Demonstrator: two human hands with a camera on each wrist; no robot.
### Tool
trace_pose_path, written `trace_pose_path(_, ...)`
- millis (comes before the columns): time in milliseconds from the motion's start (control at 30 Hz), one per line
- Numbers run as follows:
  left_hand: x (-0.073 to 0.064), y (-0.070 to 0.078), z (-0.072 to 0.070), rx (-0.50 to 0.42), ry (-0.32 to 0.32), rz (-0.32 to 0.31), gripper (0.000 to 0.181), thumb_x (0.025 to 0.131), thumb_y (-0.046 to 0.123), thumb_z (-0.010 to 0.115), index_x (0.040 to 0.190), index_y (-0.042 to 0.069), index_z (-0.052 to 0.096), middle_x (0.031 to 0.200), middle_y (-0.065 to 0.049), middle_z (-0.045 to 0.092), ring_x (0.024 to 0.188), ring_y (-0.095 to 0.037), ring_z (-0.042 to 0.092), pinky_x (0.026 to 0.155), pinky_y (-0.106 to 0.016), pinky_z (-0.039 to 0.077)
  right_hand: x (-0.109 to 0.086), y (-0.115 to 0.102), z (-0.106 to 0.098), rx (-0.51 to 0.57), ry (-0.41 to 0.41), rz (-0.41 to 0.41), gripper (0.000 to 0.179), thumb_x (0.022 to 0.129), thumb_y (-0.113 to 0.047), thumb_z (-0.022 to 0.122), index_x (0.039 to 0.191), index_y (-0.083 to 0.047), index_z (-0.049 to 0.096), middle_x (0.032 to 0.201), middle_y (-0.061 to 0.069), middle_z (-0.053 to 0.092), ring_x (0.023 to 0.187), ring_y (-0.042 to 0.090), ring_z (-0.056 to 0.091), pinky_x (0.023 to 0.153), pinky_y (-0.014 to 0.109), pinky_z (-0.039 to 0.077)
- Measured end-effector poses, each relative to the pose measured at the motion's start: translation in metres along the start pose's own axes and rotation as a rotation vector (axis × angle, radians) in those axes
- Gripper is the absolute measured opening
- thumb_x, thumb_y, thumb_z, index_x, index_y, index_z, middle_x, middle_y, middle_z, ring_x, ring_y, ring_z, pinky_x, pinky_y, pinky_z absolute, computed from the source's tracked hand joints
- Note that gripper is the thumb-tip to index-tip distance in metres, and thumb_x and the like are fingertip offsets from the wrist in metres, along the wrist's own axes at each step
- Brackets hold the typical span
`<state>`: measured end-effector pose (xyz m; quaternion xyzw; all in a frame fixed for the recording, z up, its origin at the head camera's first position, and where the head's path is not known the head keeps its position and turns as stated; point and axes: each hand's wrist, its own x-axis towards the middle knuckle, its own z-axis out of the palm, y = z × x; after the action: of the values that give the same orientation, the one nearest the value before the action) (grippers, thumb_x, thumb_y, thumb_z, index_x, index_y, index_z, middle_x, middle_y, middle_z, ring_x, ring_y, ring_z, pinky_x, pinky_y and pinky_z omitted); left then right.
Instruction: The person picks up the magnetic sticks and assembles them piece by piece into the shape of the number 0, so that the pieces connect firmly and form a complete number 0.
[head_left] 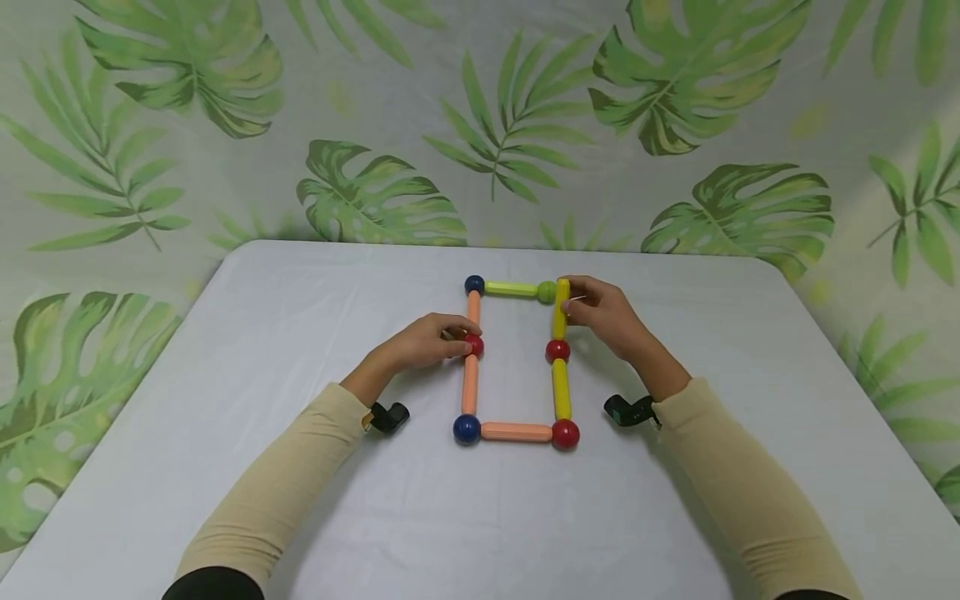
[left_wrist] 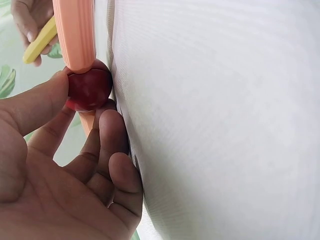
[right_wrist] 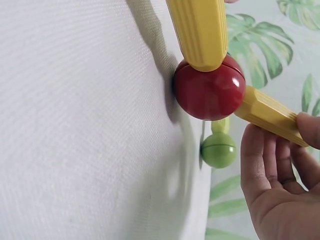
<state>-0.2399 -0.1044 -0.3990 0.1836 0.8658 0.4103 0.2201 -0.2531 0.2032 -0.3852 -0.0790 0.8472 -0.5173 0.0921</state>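
Observation:
My left hand [head_left: 427, 342] pinches a red ball [head_left: 475, 345] between thumb and fingers, midway along the left side of a rectangle of toy rods and balls. An orange rod [left_wrist: 75, 35] joins this ball on either side. The right hand [head_left: 606, 315] holds the far end of a yellow rod [head_left: 561, 312] between thumb and fingers. That rod's near end meets another red ball [head_left: 557, 351]. In the right wrist view the yellow rod [right_wrist: 270, 116] slants up off the table, its held end raised apart from the green ball [right_wrist: 218, 150].
Along the far side, a yellow-green rod [head_left: 512, 289] links a blue ball [head_left: 474, 284] to the green one. Nearer me, an orange rod [head_left: 516, 432] lies between a blue ball [head_left: 467, 429] and a red ball [head_left: 566, 434]. A white cloth covers the table [head_left: 300, 292]; a leaf-print backdrop hangs behind.

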Motion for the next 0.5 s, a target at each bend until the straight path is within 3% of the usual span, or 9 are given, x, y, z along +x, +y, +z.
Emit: trace_pose_path(500,0.0014,-0.0024,-0.0005,0.009,0.002,0.013,0.035,0.098,0.021,0.06,0.132,0.015,0.062,0.132,-0.015,0.062,0.103,-0.023,0.058,0.077,-0.024,0.049,0.0056,0.0054,0.0074,-0.065,0.02,0.103,0.047,0.104,-0.02,0.05,0.148,-0.007,0.041,0.133,0.02,0.058,0.118,0.035,0.061,0.099,0.045,0.053)
